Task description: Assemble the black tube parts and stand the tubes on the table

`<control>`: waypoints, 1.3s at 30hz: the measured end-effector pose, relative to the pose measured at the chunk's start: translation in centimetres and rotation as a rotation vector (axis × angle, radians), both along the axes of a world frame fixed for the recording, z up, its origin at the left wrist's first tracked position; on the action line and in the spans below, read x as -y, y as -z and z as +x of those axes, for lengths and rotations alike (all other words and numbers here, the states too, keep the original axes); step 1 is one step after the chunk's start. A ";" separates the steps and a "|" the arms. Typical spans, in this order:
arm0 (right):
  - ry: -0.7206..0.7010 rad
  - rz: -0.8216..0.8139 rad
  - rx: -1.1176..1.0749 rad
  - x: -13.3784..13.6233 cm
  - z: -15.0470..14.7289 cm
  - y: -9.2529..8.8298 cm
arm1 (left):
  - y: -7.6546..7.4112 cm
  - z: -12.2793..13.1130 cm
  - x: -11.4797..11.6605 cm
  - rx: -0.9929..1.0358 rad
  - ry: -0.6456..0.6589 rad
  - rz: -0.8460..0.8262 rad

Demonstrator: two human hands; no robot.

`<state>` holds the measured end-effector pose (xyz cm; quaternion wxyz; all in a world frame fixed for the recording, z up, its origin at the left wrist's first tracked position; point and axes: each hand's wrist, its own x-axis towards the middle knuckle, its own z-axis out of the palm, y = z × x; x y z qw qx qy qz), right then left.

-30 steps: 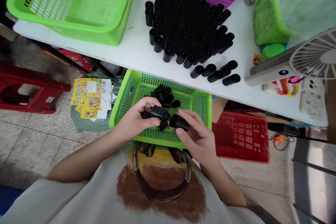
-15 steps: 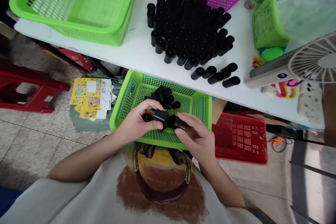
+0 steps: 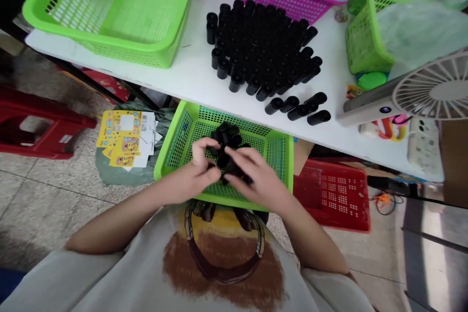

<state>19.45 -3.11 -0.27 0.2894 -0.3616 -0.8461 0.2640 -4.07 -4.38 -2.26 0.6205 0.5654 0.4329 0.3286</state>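
"Progress, going left to right?"

"In the green basket (image 3: 179,134), a heap of loose black pieces (image 3: 224,134) is left; on the white table (image 3: 197,29), a crowd of black tubes (image 3: 256,51) has been set out (more done than left, it would seem)."

"And the fingers?"

"The left hand (image 3: 193,175) is half curled, its thumb and forefinger parted; whether anything is gripped cannot be told. By the right hand (image 3: 263,178), thumb opposite fingertips, a single black tube (image 3: 224,161) is grasped over the basket."
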 end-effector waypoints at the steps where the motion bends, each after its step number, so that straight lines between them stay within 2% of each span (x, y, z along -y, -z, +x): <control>1: 0.067 0.075 -0.016 -1.0 0.3 -0.1 | -0.1 -0.2 -0.3 0.070 -0.054 -0.073; 3: 0.233 0.170 -0.070 -3.1 1.2 -0.3 | -0.9 -0.7 -1.1 0.216 -0.167 -0.248; 5: 0.359 0.178 -0.131 -4.9 2.1 -0.4 | -2.1 -1.2 -1.7 0.332 -0.220 -0.422; 7: 0.413 0.139 -0.187 -6.1 2.7 -0.4 | -3.2 -1.6 -2.0 0.390 -0.220 -0.554; 10: 0.415 0.115 -0.242 -7.0 3.0 -0.4 | -3.6 -2.2 -1.9 0.378 -0.163 -0.616; 12: 0.435 0.136 -0.214 -7.3 3.0 -0.2 | -3.3 -2.6 -1.7 0.297 -0.090 -0.538; 16: 0.521 0.256 0.041 -8.7 2.8 0.9 | -2.5 -3.8 -1.8 0.003 0.055 -0.138; 20: 0.605 0.335 0.357 -10.6 2.4 2.7 | -2.2 -5.3 -2.3 -0.288 -0.070 0.195; 24: 0.645 0.350 0.476 -11.6 2.1 4.1 | -2.4 -5.9 -2.6 -0.411 -0.179 0.264; 28: 0.707 0.381 0.502 -11.3 1.8 3.9 | -3.1 -5.8 -2.4 -0.418 -0.220 0.246; 30: 0.634 0.402 0.503 -10.4 1.2 3.5 | -3.5 -5.7 -2.3 -0.501 -0.196 0.264; 33: 0.263 0.375 0.558 -8.0 -0.6 3.3 | -3.9 -5.4 -2.3 -0.637 -0.125 0.299; 35: 0.049 0.265 0.637 -6.4 -1.9 3.6 | -4.0 -5.1 -2.4 -0.644 -0.071 0.351; 37: -0.035 0.098 0.713 -5.3 -2.8 4.0 | -4.0 -4.7 -2.5 -0.608 -0.037 0.429; 39: -0.050 -0.043 0.709 -5.0 -3.0 4.2 | -3.9 -4.4 -2.6 -0.577 -0.033 0.486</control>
